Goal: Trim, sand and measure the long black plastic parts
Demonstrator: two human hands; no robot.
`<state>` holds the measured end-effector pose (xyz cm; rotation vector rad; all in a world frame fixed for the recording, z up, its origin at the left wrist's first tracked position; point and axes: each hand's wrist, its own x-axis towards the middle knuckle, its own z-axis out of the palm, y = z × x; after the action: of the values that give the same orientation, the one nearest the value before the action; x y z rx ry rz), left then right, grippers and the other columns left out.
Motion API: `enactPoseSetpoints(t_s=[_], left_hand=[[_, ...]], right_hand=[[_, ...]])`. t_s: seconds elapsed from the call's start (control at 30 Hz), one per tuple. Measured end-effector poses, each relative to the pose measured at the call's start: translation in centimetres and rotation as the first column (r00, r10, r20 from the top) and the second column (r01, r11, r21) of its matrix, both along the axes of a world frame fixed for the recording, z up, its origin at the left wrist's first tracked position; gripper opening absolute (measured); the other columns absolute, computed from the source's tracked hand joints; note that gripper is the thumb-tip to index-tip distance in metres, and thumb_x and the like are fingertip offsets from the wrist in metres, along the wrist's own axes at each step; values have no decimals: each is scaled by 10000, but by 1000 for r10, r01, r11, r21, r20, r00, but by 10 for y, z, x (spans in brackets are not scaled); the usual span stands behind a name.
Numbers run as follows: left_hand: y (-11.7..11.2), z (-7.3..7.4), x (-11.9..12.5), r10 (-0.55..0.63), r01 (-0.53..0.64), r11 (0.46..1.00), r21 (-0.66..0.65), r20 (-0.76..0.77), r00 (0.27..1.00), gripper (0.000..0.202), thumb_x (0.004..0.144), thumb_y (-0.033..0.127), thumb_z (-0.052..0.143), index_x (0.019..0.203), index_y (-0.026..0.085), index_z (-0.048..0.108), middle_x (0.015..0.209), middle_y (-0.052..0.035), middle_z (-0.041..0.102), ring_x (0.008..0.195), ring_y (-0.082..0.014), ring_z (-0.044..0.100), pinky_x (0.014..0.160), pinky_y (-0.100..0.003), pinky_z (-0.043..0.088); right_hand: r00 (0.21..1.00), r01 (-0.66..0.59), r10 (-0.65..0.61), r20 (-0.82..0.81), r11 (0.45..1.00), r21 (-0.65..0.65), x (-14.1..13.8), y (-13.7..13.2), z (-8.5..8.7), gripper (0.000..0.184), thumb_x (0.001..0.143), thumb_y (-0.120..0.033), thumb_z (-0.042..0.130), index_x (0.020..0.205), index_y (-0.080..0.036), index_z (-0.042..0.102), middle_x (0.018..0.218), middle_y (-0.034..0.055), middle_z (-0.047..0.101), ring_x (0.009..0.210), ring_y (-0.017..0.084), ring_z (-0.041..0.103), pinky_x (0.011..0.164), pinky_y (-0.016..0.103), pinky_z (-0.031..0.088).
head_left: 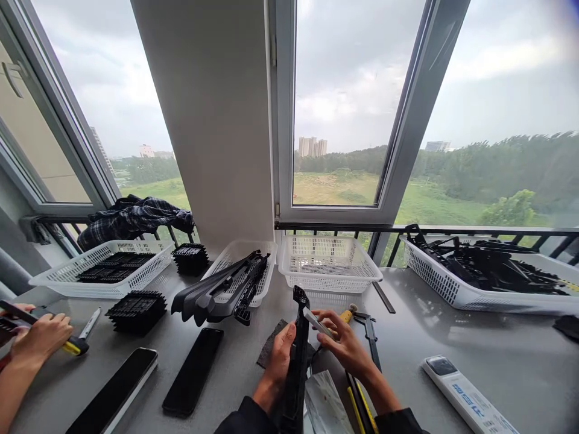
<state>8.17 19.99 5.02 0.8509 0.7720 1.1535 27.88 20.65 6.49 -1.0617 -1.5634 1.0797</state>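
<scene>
My left hand [279, 358] is wrapped round a long black plastic part [298, 349], which stands nearly upright before me. Between the fingers of my right hand [344, 342] is a light grey stick-like tool [318, 323], its end against the upper part of the black piece. I cannot make out the tool's exact kind. Under the black part lies a dark grey cloth-like piece [266, 349]. Close to my right hand are a yellow-handled tool [347, 314] and a black caliper [371, 337]. A clear plastic bag [326, 402] and yellow-and-black cutters [360, 404] lie near my right forearm.
White baskets line the back: one with black grids [54, 283], one with long black parts [266, 292], a bare one [330, 280], and one heaped with black parts [452, 295]. Two phones [193, 372] and a power strip [468, 395] lie nearer. A co-worker's hands [38, 337] are at left.
</scene>
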Motion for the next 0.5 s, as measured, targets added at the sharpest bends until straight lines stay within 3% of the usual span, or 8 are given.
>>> enactPoseSetpoints(t_s=[0.13,0.27,0.5], left_hand=[[1,-1,-2,28,-28,999,22,-9,1000,739,784,806,823,1054,120,763,715,12,582,580,-109,434,548,-246,356],[-1,0,-3,34,-33,999,35,-15,999,725,792,819,806,1007,129,750,697,22,551,572,-105,414,539,-245,344],[-5,6,-6,-22,24,998,52,-50,999,749,819,809,787,1125,124,780,700,26,535,578,-104,394,544,-248,322]], right_hand=[[998,-15,12,63,999,42,-6,-1,5,223,726,-222,698,949,-233,705,1359,94,717,1247,313,666,1083,402,505],[994,53,-59,90,996,67,-2,1,6,241,731,-240,658,967,-233,708,1321,101,717,1289,326,636,1173,441,425],[992,79,-85,89,994,73,-1,4,0,269,687,-263,633,933,-238,738,1292,91,757,1250,322,681,1099,400,478]])
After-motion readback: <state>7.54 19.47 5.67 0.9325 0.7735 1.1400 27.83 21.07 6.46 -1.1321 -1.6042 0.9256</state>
